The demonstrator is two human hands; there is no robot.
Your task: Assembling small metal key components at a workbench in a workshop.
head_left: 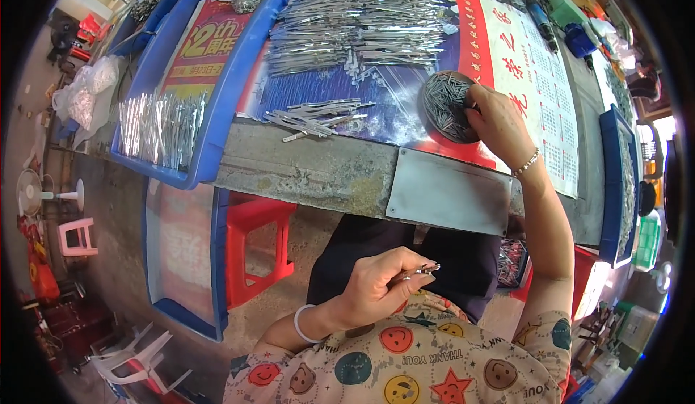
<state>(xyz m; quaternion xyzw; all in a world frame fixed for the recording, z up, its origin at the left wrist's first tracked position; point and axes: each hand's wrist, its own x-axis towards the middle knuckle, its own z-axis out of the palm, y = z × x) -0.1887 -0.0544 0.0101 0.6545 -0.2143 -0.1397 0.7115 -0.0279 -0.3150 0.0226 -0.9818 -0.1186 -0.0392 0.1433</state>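
Our left hand (378, 287) pinches a small metal part (429, 268) between thumb and forefinger, over our lap. Our right hand (505, 125) reaches into the bowl (428, 119) with thumb and fingers bent close together; we cannot tell whether they grip a pin. The pins (443, 98) lie jumbled in that bowl, right of the loose strips (311, 120). We would do best to pick with fingertips only, lightly, keeping the left pinch steady.
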